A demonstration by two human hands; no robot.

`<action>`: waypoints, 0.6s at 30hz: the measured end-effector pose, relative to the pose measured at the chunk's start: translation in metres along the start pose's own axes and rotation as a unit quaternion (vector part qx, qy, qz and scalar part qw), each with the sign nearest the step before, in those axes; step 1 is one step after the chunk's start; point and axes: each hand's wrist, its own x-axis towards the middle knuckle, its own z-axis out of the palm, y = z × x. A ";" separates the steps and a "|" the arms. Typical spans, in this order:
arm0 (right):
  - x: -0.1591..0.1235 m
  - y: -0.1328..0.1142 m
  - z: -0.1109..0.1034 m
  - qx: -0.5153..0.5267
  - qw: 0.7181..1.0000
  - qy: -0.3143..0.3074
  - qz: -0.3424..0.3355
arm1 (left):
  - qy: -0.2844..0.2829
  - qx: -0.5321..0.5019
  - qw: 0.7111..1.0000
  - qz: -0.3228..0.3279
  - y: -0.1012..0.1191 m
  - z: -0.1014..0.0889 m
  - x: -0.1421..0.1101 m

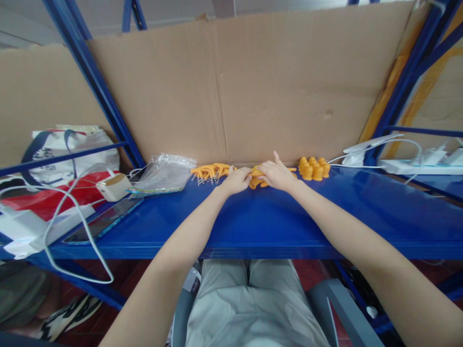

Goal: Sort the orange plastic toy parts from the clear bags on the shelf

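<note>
Several small orange plastic pieces (254,183) lie in a loose cluster at the back of the blue shelf, partly covered by both hands. At the cluster's left edge my left hand (236,181) has its fingers drawn together on one of the orange pieces; the piece's exact shape is hidden. My right hand (278,174) rests over the right side of the cluster, fingers apart and one finger raised. Left of my hands is a row of orange pieces with small metal chains (210,172), like keychains. A tight group of upright orange bottle-shaped pieces (313,168) stands to the right.
The blue shelf (260,226) is backed by a cardboard sheet (289,86). Clear plastic bags (164,174) lie on the left, near a phone (104,221), white cables and a white charger (114,187). A power strip (408,166) sits at the right. Blue posts flank the shelf.
</note>
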 end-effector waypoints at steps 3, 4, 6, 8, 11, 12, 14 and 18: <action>0.000 -0.002 0.002 -0.002 1.000 -0.003 0.001 | -0.006 0.022 1.000 0.019 0.001 -0.001 -0.002; 0.001 -0.002 0.002 -0.005 1.000 -0.006 0.000 | -0.006 0.026 0.999 0.023 0.001 -0.001 -0.002; 0.003 -0.003 0.002 -0.014 1.000 -0.016 -0.002 | -0.006 0.028 0.999 0.030 0.001 0.000 -0.001; 0.004 -0.003 0.002 -0.023 1.000 -0.017 -0.005 | -0.012 0.026 0.999 0.033 0.001 0.000 0.000; 0.006 -0.003 0.001 -0.030 0.999 -0.005 -0.007 | -0.019 0.021 0.999 0.035 0.002 0.000 0.002; 0.005 -0.002 0.001 -0.029 1.000 -0.002 -0.006 | -0.018 0.021 0.999 0.036 0.002 0.000 0.003; 0.005 -0.003 0.001 -0.017 1.000 -0.004 -0.002 | -0.013 0.023 0.999 0.038 0.003 -0.001 0.002; 0.002 -0.006 -0.001 0.022 1.000 -0.018 -0.003 | -0.007 0.025 0.998 0.052 0.002 -0.001 0.001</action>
